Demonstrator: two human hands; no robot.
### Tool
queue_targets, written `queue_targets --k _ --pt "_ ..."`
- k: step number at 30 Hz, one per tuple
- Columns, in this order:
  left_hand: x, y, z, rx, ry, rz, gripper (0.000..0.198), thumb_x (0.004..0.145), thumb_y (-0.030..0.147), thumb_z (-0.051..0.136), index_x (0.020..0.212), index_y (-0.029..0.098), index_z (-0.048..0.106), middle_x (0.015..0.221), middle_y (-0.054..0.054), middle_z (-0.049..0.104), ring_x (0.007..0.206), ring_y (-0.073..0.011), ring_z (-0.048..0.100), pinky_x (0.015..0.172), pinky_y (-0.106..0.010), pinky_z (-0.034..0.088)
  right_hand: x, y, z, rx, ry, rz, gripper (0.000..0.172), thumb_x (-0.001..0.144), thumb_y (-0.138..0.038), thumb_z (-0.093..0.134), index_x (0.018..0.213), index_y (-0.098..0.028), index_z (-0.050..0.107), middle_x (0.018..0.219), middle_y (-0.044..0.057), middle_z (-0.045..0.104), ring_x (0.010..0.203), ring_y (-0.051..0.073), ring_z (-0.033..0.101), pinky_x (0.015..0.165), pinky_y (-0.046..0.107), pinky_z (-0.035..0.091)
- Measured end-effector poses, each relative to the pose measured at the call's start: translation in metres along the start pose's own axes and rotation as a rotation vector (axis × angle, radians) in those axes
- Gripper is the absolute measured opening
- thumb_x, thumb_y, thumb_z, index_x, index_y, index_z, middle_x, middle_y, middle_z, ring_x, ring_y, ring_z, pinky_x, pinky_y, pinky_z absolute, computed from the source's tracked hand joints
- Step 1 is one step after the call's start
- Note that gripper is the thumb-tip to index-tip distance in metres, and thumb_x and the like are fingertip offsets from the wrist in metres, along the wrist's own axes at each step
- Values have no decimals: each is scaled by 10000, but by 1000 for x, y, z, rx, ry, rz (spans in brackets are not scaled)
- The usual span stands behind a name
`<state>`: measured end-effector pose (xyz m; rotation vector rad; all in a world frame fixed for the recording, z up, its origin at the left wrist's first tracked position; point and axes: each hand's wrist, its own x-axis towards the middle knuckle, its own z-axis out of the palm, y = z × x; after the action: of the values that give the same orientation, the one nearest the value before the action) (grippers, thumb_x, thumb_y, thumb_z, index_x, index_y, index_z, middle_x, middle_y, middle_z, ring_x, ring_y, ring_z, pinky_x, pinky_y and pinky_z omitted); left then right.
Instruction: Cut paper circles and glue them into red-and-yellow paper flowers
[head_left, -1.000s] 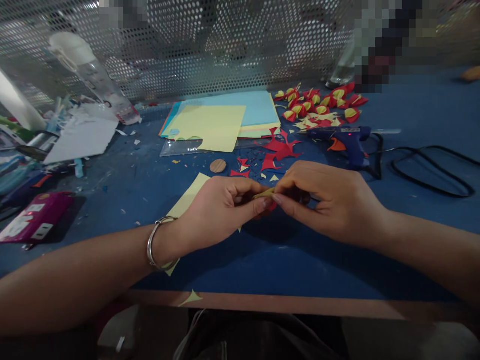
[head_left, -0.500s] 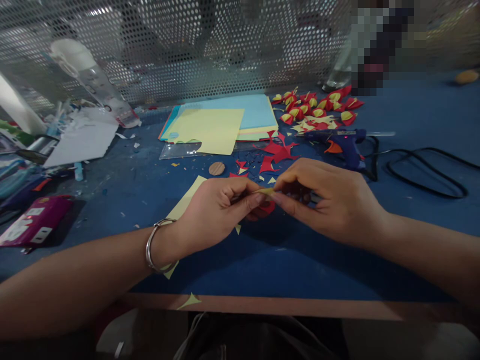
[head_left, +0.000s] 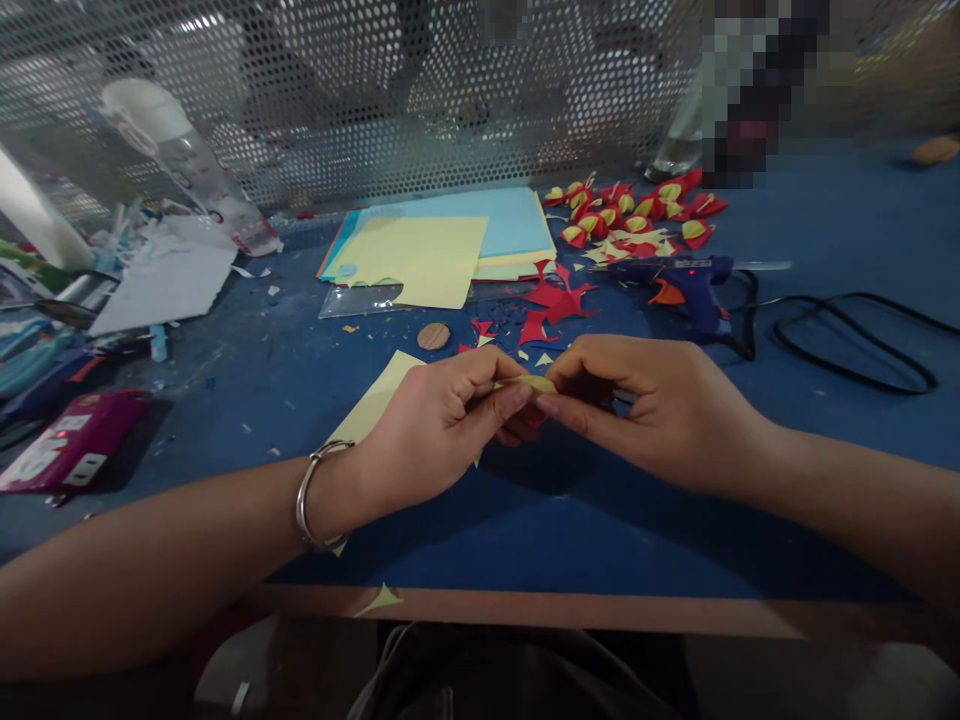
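Observation:
Near the middle of the blue table, my left hand and my right hand meet at the fingertips. Between them they pinch a small yellow paper piece, which looks curved. Some red paper shows just below the fingers, partly hidden by them. A pale yellow paper strip lies partly under my left hand and wrist. Red paper scraps and a round wooden disc are on the table beyond my hands.
Coloured sheets lie at the back, beside red and yellow folded pieces. A blue glue gun with a black cord is on the right. A bottle and a purple box stand left.
The yellow piece shows more of its curved surface between my fingers. My right hand has shifted slightly down and left, and less of the red paper below is visible.

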<state>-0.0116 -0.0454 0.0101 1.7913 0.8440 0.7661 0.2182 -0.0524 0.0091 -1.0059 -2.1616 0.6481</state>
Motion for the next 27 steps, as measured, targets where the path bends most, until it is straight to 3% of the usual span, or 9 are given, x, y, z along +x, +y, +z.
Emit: queue_targets --k 9,13,20,27 --pt "-4 0 -1 164 26 62 196 1078 356 623 1046 189 720 905 -22 825 815 -148 796 756 -249 625 2 -7 -5 43 -34 64 191 967 -332 628 840 -201 684 706 -3 672 585 116 579 562 239 454" --pt "-3 3 -2 254 37 28 176 1018 353 671 983 187 715 834 -14 807 720 -151 747 644 -256 562 1 -7 -4 30 -16 65 178 954 -317 623 830 -206 687 706 2 682 590 119 576 562 238 447" --pt "-1 10 1 465 67 61 69 839 232 670 805 172 676 661 49 643 573 -83 524 556 -219 401 0 -8 1 27 -53 35 115 905 -238 623 798 -208 654 678 -26 635 572 107 550 550 245 430" --pt "2 12 0 490 43 -15 37 743 210 630 743 175 641 585 75 531 532 -76 426 515 -225 323 -1 -5 5 -43 -50 -57 122 892 -177 566 824 -195 666 691 -32 636 567 91 537 551 239 422"
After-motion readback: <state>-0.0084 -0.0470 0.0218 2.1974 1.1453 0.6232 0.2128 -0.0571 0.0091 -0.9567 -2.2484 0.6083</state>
